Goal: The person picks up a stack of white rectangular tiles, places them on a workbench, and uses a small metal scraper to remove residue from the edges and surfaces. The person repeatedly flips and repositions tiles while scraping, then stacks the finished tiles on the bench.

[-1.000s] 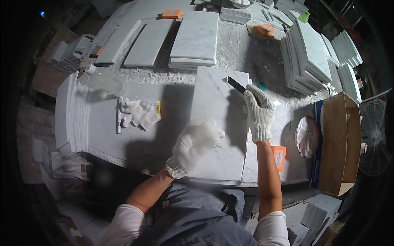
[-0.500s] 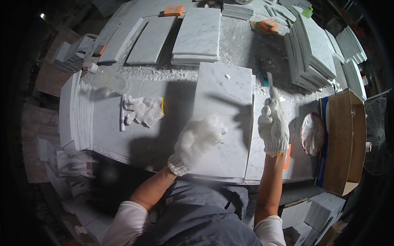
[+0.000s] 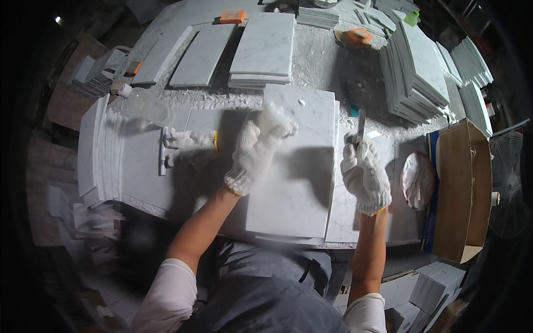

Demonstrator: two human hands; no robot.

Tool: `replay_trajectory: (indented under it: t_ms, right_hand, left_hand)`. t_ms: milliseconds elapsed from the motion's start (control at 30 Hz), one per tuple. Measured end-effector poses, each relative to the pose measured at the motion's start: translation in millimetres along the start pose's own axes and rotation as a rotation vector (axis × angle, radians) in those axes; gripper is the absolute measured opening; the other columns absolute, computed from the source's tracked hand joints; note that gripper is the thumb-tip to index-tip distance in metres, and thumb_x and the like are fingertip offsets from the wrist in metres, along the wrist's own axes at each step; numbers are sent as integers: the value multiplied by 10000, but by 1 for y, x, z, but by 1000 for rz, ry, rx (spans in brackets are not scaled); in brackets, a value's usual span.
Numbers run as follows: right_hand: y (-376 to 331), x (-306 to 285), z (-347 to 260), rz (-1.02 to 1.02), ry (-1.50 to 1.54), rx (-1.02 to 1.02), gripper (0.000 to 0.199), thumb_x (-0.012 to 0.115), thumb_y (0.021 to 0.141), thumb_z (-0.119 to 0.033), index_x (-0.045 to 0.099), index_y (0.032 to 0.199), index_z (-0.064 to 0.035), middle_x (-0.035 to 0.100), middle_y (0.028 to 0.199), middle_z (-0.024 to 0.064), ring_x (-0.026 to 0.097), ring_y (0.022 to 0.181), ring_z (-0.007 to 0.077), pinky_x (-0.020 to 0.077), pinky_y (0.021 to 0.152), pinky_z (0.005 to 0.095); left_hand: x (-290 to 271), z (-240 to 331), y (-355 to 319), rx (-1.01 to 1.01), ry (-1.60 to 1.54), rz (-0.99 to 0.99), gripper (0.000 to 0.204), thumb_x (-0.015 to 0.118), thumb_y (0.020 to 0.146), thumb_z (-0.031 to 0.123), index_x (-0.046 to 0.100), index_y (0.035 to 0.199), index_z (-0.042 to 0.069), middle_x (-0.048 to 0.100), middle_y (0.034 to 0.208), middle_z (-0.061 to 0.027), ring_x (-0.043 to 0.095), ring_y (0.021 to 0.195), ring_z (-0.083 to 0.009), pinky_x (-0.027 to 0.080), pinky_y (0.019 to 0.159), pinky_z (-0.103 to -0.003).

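In front of me lies a white, grey-veined marble tile [image 3: 294,194] on top of another one. My left hand [image 3: 252,150], in a white knit glove, is over the tile's far left part, fingers closed round a pale, translucent wad [image 3: 272,115] whose kind I cannot make out. A small white dab [image 3: 301,102] sits near the tile's far edge. To the right of the tile, my gloved right hand [image 3: 366,172] is closed on a putty knife; its flat blade [image 3: 362,122] points away from me and the handle is hidden in the fist.
A spare glove [image 3: 191,145] and a white marker-like stick [image 3: 163,151] lie on the left beside stacked tiles [image 3: 100,155]. Behind them rests a clear bottle [image 3: 147,108]. An open cardboard box [image 3: 452,191] and a round whitish pad [image 3: 417,180] are at right. More tile stacks [image 3: 419,69] stand farther back.
My left hand has moved away from me across the tile with the wad. My right hand has turned and shifted slightly left, still gripping the putty knife.
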State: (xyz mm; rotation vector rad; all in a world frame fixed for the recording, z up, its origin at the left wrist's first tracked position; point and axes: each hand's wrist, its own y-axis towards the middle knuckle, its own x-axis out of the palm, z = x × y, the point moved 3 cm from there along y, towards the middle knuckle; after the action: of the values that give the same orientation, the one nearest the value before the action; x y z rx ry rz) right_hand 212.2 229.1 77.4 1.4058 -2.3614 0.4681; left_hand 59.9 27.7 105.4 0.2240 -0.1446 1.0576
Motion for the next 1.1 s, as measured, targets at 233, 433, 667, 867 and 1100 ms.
replay_trajectory:
  t_ms: [233, 433, 667, 867, 1100]
  right_hand:
    - [19, 22, -18, -104, 417, 140, 270, 654, 987, -38, 608, 1250, 6, 662, 1196, 141, 691, 1031, 185, 625, 856, 284]
    - [32, 33, -30, -31, -358, 73, 524, 616, 1014, -121, 455, 1507, -41, 675, 1137, 122, 676, 1002, 160, 534, 725, 196]
    - [44, 58, -37, -124, -1094, -234, 395, 665, 984, -129, 628, 1354, 4, 724, 1233, 165, 689, 1087, 210, 529, 935, 341]
    - [52, 67, -41, -87, -1292, -289, 329, 681, 967, -169, 692, 1275, -53, 739, 1121, 183, 730, 980, 307, 551, 868, 356]
    - [59, 72, -43, -83, -1418, -278, 319, 677, 956, -248, 717, 1249, -128, 722, 1033, 174, 705, 917, 346, 547, 795, 403]
  left_hand:
    - [-6, -7, 7, -9, 142, 51, 336, 819, 899, 211, 665, 1134, 27, 706, 1011, -41, 636, 901, -88, 527, 823, -270]
    - [2, -2, 7, 22, 47, -20, 338, 798, 911, 153, 632, 1177, 28, 705, 1034, -49, 653, 928, -100, 538, 846, -271]
    - [3, 6, 4, 53, 117, -52, 333, 733, 950, 74, 578, 1239, 17, 696, 1095, -72, 681, 999, -139, 552, 912, -285]
    - [3, 4, 5, 27, -28, -99, 334, 724, 959, 73, 563, 1245, 15, 672, 1153, -91, 687, 1015, -162, 558, 932, -302]
    - [4, 4, 5, 13, -94, -95, 321, 723, 960, 75, 557, 1230, 22, 672, 1125, -90, 690, 1012, -166, 563, 937, -314]
